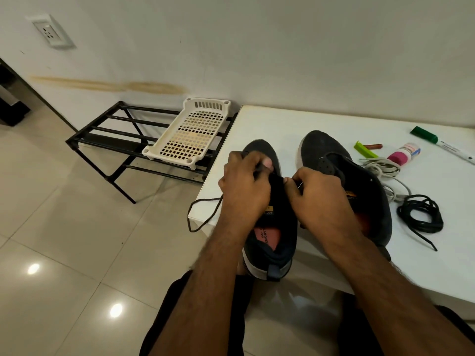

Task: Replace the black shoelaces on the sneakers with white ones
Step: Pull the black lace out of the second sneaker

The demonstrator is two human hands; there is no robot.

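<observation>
— Up close, what sits at the centre?

— A dark sneaker (272, 227), heel toward the camera and hanging over the near edge of a white table (295, 124), with both hands working at its tongue. The left hand (244, 188) is curled over the lace area, fingers bent around the upper; the right hand (321, 199) pinches something thin at the tongue between thumb and fingertips. Whether that is the lace cannot be told.

— And the black lace itself?

— A black shoelace (203, 211) trails from under the left hand and loops off the table's left edge, its tip hanging above the tiled floor (64, 227).

— The other shoe?

— A second sneaker (334, 160) stands just beside the first, to its right, toe toward the wall, eyelets bare.

— What lies around them?

— Right of that shoe, white laces (380, 169) lie in a loose bundle, touching it. Nearer the camera, a coiled black lace (421, 214) rests on the tabletop. Farther back lie a green clip (365, 149), a small battery (372, 146), a pink-capped bottle (403, 154) on its side and a green-capped marker (442, 145).

— Beyond the table?

— A black metal rack (115, 140) stands against the wall (257, 47) to the left, with a cream plastic tray (190, 132) resting on it, and a wall socket (50, 30) above.
</observation>
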